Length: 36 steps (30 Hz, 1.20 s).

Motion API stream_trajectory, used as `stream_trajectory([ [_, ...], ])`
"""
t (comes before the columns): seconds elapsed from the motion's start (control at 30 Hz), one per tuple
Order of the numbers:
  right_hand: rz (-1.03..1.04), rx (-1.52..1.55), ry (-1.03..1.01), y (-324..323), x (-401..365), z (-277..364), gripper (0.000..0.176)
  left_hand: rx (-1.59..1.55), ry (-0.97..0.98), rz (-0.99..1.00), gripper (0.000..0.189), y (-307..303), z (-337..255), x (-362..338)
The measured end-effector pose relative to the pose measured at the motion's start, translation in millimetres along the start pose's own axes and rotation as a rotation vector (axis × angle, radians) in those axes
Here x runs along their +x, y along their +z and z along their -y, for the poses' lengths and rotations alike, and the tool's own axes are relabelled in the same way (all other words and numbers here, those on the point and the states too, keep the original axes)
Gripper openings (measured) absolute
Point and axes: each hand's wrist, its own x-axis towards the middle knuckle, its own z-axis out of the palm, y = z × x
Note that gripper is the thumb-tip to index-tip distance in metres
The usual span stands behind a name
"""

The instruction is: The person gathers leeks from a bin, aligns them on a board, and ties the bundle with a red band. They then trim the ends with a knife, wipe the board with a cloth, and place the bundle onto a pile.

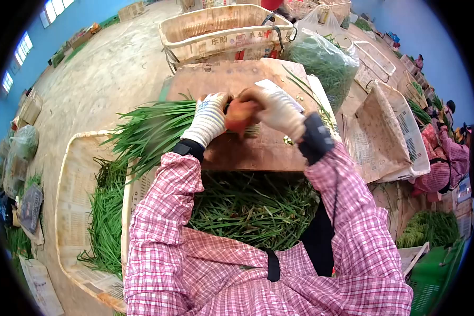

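Observation:
My left hand [209, 117], in a white striped glove with brownish fingertips, is closed around a bunch of garlic chives [158, 122]. The long green leaves fan out to the left, past the edge of a wooden board [224, 79]. Close beside it, my right hand [276, 111] has its gloved fingers curled in at the cut end of the bunch. An orange-red patch [240, 116] between the hands is smeared by motion; I cannot make out whether it is glove or a held thing. A white slip [280, 95] lies behind my right hand.
Loose green leaves [247, 208] fill the space below the board. At left stands a crate [63, 210] with more chives [108, 226]. Beyond the board are a large crate [221, 42] and a plastic bag of greens [324, 63]. A person [442, 160] is at far right.

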Motion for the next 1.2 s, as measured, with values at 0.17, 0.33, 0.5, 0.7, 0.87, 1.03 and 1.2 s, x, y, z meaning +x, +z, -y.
stream_trajectory([
  [0.17, 0.077, -0.494, -0.026, -4, 8, -40, 0.028, 0.020, 0.002, -0.074, 0.025, 3, -4, -5],
  [0.33, -0.122, 0.084, 0.167, -19, -6, -17, 0.027, 0.033, -0.022, -0.041, 0.027, 2, -5, -4],
  [0.5, 0.092, -0.365, 0.065, 2, 12, -15, 0.035, 0.023, -0.005, -0.081, 0.024, 7, 2, -5],
  [0.7, -0.103, -0.297, 0.324, -61, -37, -53, 0.036, -0.038, 0.088, -0.107, 0.025, 3, 0, -12],
  [0.87, -0.106, 0.041, 0.097, -24, -11, -2, 0.035, 0.068, 0.042, -0.070, 0.033, -1, -9, -12],
  [1.03, 0.012, -0.397, 0.092, -3, 3, -34, 0.029, -0.009, 0.093, -0.088, 0.040, -6, -5, -15],
  [1.2, -0.275, 0.181, 0.270, -79, -51, -24, 0.041, 0.040, 0.212, -0.146, 0.037, 0, -9, -26],
])
